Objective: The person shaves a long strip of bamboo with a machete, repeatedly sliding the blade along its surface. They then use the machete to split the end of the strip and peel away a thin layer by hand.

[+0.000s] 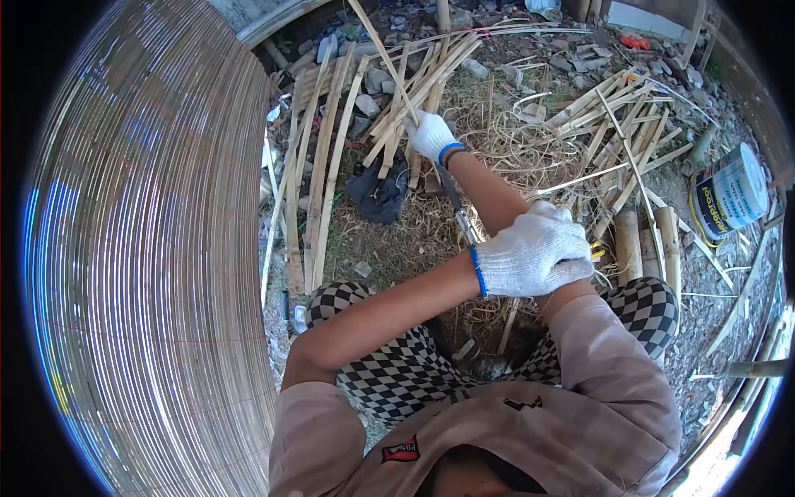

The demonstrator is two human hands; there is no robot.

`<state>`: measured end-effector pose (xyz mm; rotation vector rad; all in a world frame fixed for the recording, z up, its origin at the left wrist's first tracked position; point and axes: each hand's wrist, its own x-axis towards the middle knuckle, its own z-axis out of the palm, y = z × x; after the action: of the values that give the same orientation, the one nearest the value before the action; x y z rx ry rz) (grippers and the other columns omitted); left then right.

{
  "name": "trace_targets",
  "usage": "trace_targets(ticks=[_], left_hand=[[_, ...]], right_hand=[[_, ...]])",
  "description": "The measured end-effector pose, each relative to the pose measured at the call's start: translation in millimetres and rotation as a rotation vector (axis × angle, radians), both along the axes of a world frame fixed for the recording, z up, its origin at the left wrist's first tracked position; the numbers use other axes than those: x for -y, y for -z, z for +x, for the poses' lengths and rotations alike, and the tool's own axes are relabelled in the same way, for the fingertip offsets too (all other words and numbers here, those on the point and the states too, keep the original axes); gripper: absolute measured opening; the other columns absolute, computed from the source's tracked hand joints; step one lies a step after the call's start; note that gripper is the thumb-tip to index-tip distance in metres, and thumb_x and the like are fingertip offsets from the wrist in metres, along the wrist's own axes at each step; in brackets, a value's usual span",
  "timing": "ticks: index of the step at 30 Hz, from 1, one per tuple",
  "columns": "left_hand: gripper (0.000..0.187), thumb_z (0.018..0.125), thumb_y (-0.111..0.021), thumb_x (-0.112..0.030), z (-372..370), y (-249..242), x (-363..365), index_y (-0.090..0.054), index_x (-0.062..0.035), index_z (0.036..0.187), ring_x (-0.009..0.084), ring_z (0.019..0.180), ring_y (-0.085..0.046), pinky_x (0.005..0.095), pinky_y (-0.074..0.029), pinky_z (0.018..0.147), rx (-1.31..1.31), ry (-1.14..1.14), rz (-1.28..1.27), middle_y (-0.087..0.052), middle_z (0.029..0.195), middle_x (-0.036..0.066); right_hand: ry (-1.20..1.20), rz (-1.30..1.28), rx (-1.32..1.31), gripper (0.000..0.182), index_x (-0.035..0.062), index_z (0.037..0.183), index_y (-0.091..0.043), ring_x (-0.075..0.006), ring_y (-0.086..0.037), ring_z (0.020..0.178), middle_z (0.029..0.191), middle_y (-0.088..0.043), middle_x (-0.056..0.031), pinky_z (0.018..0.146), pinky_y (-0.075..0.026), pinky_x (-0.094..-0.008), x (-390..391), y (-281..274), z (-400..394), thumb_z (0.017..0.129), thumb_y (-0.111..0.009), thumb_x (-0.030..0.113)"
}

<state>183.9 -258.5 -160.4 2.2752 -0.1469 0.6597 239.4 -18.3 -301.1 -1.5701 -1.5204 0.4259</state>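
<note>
My arms are crossed. My right hand (430, 136), in a white knit glove with a blue cuff, reaches forward and is closed round a long thin bamboo strip (383, 56) that slants up past the far edge of view. My left hand (534, 253), gloved the same way, lies across my right forearm (489, 189) near the elbow, its fingers curled over it. Beside that forearm shows a narrow metal blade or tool (465, 225), its end hidden by my left glove. A small yellow piece (597, 251) shows past that glove.
Split bamboo strips lie in piles at left (334, 137) and right (638, 124). Thin shavings (513, 141) cover the ground. A paint bucket (729, 195) and short bamboo lengths (628, 248) stand at right. A slatted bamboo screen (157, 248) fills the left side. A black cloth or bag (378, 192) lies ahead.
</note>
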Motion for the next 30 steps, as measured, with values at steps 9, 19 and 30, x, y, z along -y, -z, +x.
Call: trace_targets(ticks=[9, 19, 30], left_hand=[[0.033, 0.090, -0.069, -0.039, -42.9, 6.3, -19.7, -0.072, -0.0125, 0.070, 0.0295, 0.079, -0.061, 0.0443, -0.045, 0.082, -0.222, -0.135, 0.413, -0.065, 0.073, 0.007], [0.053, 0.089, -0.066, -0.056, -90.6, -32.0, -125.1, -0.077, -0.0074, 0.105, 0.0350, 0.095, -0.071, 0.0424, -0.054, 0.086, -0.589, -0.988, 0.292, -0.075, 0.107, 0.016], [0.055, 0.103, -0.062, -0.029, -156.8, -12.7, -217.4, -0.049, 0.0079, 0.141, 0.0313, 0.128, -0.059, 0.0433, -0.046, 0.111, 0.209, -0.698, -0.369, -0.060, 0.136, 0.024]], right_hand=[[-0.056, 0.021, 0.038, 0.030, 0.0038, 0.114, -0.064, -0.0468, -0.067, 0.091, 0.092, -0.069, -0.0265, 0.076, -0.054, -0.0516, 9.6, 0.3, -15.3, 0.101, -0.054, 0.028], [-0.036, -0.057, 0.137, 0.035, 0.0082, 0.119, -0.063, -0.0423, -0.071, 0.088, 0.092, -0.073, -0.0239, 0.077, -0.056, -0.0538, 21.3, 11.4, -1.2, 0.098, -0.059, 0.036], [0.042, -0.097, 0.565, 0.033, 0.0015, 0.108, -0.062, -0.0358, -0.073, 0.085, 0.092, -0.073, -0.0171, 0.075, -0.053, -0.0521, 49.2, -0.2, -48.6, 0.094, -0.061, 0.032]])
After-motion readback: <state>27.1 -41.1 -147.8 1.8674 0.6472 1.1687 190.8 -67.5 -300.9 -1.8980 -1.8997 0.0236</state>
